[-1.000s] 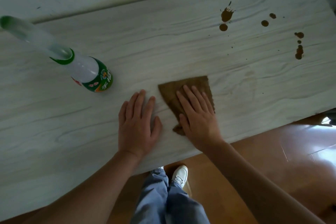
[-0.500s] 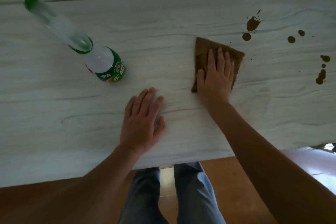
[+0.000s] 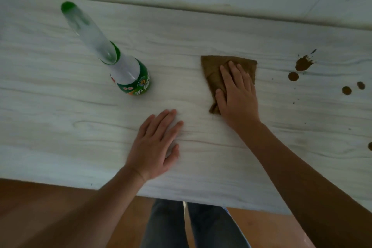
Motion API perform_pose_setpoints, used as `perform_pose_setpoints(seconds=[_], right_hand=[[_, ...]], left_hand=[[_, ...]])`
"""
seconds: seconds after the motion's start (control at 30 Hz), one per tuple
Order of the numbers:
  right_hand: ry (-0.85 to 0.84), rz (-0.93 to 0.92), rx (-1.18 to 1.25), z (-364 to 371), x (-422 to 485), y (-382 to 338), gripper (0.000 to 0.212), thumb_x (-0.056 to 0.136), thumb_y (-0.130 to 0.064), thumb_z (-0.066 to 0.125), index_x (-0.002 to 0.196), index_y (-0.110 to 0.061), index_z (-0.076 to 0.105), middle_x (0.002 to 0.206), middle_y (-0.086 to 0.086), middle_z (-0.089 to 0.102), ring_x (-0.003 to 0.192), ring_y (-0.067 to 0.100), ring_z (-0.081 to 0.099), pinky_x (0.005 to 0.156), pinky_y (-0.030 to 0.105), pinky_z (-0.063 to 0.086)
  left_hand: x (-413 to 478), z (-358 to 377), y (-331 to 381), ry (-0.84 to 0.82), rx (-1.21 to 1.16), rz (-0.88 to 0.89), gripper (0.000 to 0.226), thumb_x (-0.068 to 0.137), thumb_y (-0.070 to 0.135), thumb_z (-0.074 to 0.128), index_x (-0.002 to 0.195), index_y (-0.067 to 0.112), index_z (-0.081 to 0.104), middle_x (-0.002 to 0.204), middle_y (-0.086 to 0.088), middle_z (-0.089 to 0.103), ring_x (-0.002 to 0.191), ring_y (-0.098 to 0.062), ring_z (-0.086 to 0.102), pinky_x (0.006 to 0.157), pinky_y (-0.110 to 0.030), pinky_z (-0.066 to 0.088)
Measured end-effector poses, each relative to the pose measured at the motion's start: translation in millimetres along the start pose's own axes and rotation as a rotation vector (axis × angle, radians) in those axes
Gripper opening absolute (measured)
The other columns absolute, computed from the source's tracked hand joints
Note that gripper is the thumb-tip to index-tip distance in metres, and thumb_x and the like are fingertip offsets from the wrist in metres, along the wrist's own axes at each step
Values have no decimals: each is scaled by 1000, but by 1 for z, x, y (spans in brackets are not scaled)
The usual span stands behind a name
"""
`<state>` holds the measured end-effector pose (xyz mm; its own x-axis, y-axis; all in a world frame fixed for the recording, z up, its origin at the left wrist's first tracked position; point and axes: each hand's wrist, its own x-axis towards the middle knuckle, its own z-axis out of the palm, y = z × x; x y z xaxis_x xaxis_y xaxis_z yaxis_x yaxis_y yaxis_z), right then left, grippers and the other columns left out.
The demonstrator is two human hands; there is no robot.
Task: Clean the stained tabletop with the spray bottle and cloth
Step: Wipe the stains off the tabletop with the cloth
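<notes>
White tabletop (image 3: pixel 60 127): right hand (image 3: pixel 237 94) flat on cloth (image 3: pixel 213 70) (open grip); bottle (image 3: pixel 128 76) label perhaps Chinese.

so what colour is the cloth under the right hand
Brown: the cloth is a plain, dull brown, seen clearly in the head view.

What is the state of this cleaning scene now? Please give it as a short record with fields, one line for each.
surface: pale wood-grain tabletop
cleaner: green-and-white spray bottle, standing upright, left of the cloth, not held
cloth: brown folded cloth, flat on the tabletop
right hand: pressed flat on the cloth, fingers spread
left hand: flat on the bare tabletop, holds nothing
stains: dark brown spots, right of the cloth, not yet wiped
cloth to stains: apart, with bare tabletop between them
</notes>
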<state>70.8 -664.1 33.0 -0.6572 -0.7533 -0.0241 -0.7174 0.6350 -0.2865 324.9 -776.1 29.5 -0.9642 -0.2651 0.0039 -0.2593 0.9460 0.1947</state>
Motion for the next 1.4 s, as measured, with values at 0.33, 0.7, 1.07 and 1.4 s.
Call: perform_pose_setpoints(seconds=[0.33, 0.7, 1.07, 1.4], right_hand=[[59, 173, 8, 18, 137, -56, 60, 103, -35, 35, 159, -17, 25, 168, 8, 16, 155, 29, 8, 127, 44, 1], [-58, -343, 262, 15, 64, -86, 59, 91, -36, 60, 144, -14, 50, 150, 7, 47, 146, 26, 33, 123, 37, 17], [-157, -440, 703, -3, 63, -158, 85, 74, -44, 85, 144, -16, 46, 135, -7, 57, 118, 4, 54, 99, 22, 47], [45, -372, 696, -13, 149, -206, 67, 69, -49, 83, 123, -20, 56, 109, -18, 61, 94, -8, 59, 82, 11, 50]], left_hand=[[-1, 2, 1, 31, -25, -22, 58, 94, 39, 56, 148, 17, 54, 164, -10, 37, 154, -27, 32, 123, -50, 29], [-1, 4, 1, 32, -9, -26, 60, 95, 41, 56, 150, 17, 51, 165, -10, 35, 154, -27, 30, 124, -49, 27], [-3, 6, 1, 24, -25, -36, 58, 98, 43, 51, 150, 18, 50, 164, -9, 37, 155, -26, 30, 126, -47, 24], [-5, 6, 1, 5, -49, -46, 59, 100, 47, 46, 153, 21, 45, 167, -8, 31, 156, -25, 26, 124, -49, 28]])
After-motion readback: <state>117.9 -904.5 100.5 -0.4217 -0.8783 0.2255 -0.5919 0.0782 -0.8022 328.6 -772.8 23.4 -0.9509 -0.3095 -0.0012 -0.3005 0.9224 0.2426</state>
